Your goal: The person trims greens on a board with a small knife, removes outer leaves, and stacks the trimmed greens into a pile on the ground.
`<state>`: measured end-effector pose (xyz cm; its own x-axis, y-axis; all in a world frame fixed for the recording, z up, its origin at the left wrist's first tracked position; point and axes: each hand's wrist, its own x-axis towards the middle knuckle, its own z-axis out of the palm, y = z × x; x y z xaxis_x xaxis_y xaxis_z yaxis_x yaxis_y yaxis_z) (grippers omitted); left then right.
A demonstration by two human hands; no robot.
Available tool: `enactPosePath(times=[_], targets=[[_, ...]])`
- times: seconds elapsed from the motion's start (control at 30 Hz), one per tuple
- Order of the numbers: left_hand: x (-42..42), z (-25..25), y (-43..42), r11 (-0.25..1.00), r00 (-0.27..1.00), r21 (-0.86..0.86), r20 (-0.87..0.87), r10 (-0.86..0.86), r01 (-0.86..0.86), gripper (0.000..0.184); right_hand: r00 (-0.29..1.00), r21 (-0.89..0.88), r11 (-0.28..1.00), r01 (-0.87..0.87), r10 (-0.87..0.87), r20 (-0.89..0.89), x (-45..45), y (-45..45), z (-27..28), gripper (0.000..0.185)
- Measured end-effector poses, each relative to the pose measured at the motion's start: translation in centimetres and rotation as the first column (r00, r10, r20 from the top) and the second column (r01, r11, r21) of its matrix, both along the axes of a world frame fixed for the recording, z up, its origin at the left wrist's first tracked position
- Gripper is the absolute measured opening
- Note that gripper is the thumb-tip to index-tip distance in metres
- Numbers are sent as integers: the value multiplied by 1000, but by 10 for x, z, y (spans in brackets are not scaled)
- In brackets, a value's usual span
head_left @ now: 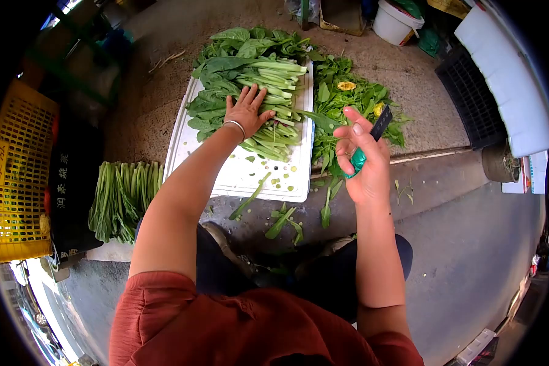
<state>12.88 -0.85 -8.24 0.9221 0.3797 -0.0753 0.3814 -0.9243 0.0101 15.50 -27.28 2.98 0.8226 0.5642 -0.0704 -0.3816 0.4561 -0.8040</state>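
Note:
My left hand [245,114], a bangle at its wrist, lies flat with spread fingers on a pile of leafy greens [268,76], whose cut stalk ends face right. Under the pile is a white board [226,177] strewn with small cut stem slices. Off the board's right side, my right hand [371,168] is raised and closed around what looks like a knife [381,122]. Its dark blade points up and right, and a teal handle shows in the palm. Loose trimmed leaves [329,91] are heaped on the ground beside the board.
A bundle of greens [125,195] stands at left, near a yellow crate [18,177] and dark box. Fallen leaves [280,222] lie before my feet. A black crate [470,97], white foam box [500,73] and white bucket [396,23] are at the right and back.

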Motion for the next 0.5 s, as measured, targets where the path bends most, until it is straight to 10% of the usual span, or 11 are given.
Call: enactPosePath(times=[0.17, 0.23, 0.37, 0.5], targets=[[32, 54, 4, 994, 970, 10, -220, 104, -104, 62, 999, 8, 1000, -27, 27, -37, -2, -7, -3, 43], [50, 42, 18, 997, 979, 73, 202, -24, 10, 53, 999, 9, 1000, -21, 21, -45, 0, -9, -5, 43], [89, 30, 13, 969, 923, 195, 322, -210, 153, 57, 998, 17, 1000, -6, 7, -69, 4, -14, -4, 43], [113, 33, 10, 977, 980, 90, -72, -187, 193, 63, 995, 11, 1000, 9, -8, -100, 7, -15, 1, 41]])
